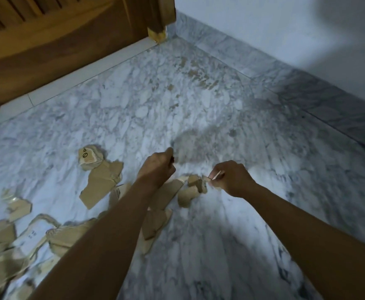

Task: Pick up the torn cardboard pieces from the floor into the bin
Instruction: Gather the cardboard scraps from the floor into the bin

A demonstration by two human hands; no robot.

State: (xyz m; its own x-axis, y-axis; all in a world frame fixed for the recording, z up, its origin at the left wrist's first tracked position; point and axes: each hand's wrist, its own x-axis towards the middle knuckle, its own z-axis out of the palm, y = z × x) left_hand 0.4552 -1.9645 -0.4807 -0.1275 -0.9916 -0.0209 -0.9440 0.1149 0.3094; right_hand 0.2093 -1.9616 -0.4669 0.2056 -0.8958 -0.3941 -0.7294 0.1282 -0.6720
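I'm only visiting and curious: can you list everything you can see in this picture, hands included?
Cardboard pieces: many, exact count blurred, brown, some with white faces or black print, scattered on the floor from centre to lower left.
Floor: one, white-grey marble, fills most of the view.
Wooden furniture: one, brown, top left.
Wall: one, pale, top right.
Skirting: one strip, grey marble, along the wall's foot.
Left hand: one, fingers curled, over the pieces at centre; whether it holds anything is unclear.
Right hand: one, centre right, pinches a small cardboard scrap.
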